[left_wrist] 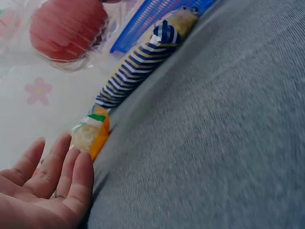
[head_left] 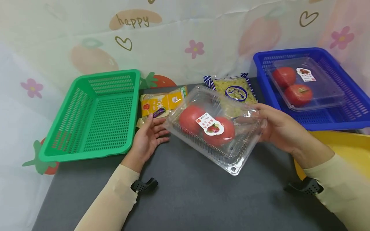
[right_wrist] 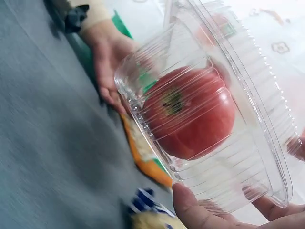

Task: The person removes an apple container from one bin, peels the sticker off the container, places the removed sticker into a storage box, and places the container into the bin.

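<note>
My right hand [head_left: 277, 126] grips the right end of a clear plastic clamshell box [head_left: 242, 144], held tilted above the dark table. Two red tomatoes [head_left: 191, 119] sit inside it, and a white printed label [head_left: 210, 124] is stuck on the lid. In the right wrist view, the thumb and fingers [right_wrist: 193, 207] pinch the box's edge, and one tomato [right_wrist: 190, 114] shows through the ribbed plastic. My left hand [head_left: 147, 138] is palm up with relaxed fingers, just left of the box's near corner; the left wrist view shows nothing in its palm [left_wrist: 47, 200].
A green basket [head_left: 131, 112] stands at left, a blue basket [head_left: 261, 80] with another tomato box [head_left: 329, 88] at back right. Behind the hands lie a yellow-orange food packet [head_left: 174, 99], a small purple packet [head_left: 159, 112] and a blue-striped bag [head_left: 245, 85]. A yellow container [head_left: 347, 144] is at right.
</note>
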Demonstrator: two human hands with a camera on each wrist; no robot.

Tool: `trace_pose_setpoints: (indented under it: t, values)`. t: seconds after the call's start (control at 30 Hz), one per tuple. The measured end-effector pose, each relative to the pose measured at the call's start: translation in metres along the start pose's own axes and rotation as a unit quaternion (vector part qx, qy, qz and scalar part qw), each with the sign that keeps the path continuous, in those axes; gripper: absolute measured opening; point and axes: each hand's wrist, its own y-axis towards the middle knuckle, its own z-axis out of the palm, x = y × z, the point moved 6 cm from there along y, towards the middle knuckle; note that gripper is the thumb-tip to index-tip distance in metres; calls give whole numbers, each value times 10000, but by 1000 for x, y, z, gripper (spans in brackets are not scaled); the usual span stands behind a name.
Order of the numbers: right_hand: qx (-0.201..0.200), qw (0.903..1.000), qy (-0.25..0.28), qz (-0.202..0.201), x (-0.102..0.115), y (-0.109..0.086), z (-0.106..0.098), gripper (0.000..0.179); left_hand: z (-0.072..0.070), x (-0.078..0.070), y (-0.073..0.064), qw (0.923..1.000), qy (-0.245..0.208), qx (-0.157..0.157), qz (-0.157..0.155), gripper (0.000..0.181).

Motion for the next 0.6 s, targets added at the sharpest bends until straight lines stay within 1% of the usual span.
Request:
trace_pose_setpoints:
  t: [0.1, 0.23, 0.47, 0.53, 0.6]
  values:
    - [83, 9999, 17, 110, -15, 2, 9, 37, -3, 1, -3, 9999, -96, 14, 89, 79]
    - [356, 9988, 50, 340, -31, 4, 18, 38, -5, 2, -5, 9997, -137, 97, 166, 82]
    - [791, 9950, -174, 593, -57, 8, 31, 36, -11, 5, -5, 9993, -101, 161, 307, 83]
    - [810, 9944, -221, 649, -63, 9, 32, 35, -11, 5, -5, 9992, -121, 183, 343, 82]
    - [703, 9948, -284, 676, -68, 12, 31, 35, -11, 6, -5, 9991, -125, 207, 361, 82]
